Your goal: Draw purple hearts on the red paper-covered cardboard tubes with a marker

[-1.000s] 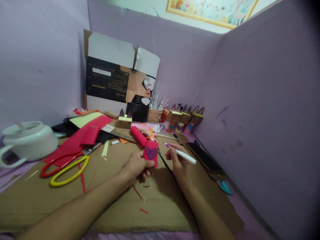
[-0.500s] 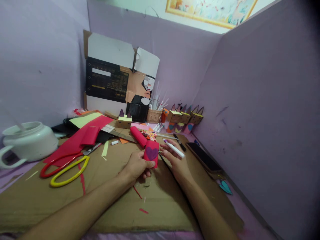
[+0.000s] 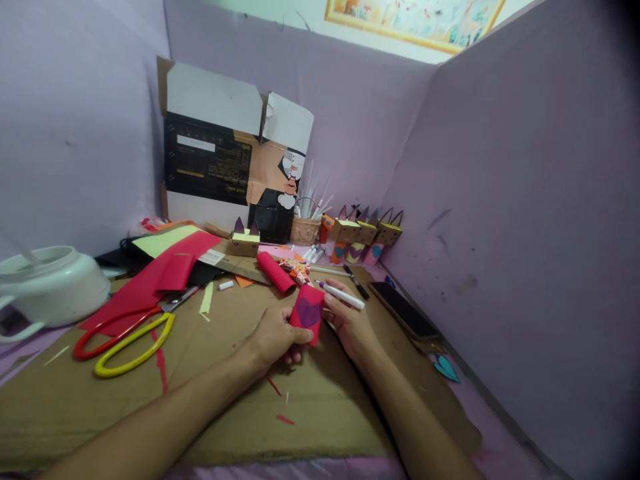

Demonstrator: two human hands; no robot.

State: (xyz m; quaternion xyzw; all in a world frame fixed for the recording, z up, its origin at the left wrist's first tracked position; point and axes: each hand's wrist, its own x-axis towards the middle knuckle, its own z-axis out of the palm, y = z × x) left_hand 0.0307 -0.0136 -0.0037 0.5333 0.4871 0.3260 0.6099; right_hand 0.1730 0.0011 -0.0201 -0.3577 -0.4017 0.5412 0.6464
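Between the thumb and fingers of my left hand (image 3: pixel 277 337) is a small red paper piece (image 3: pixel 303 332) bearing a purple heart (image 3: pixel 309 311). My right hand (image 3: pixel 350 327) holds a white marker (image 3: pixel 345 295), its purple tip pointing left, just above the red piece's upper right corner. The right fingertips are close to the piece's right edge; I cannot tell whether they touch it. Just behind lies a red paper roll (image 3: pixel 276 273), beside a colourful patterned item (image 3: pixel 296 271). A white marker cap (image 3: pixel 226 285) rests on the cardboard sheet (image 3: pixel 215 407).
Scissors (image 3: pixel 135 333) with red and yellow handles and a white pot (image 3: pixel 60 287) are at left. A phone (image 3: pixel 403 310) and black pen (image 3: pixel 356 281) lie at right. Cat-eared cardboard figures (image 3: pixel 367 233), a marker basket (image 3: pixel 305 230) and an unfolded box (image 3: pixel 215 153) stand behind.
The red piece has tilted, with its heart now turned more toward me. My right hand has come closer to it, and the marker has turned flatter. The view has shifted slightly.
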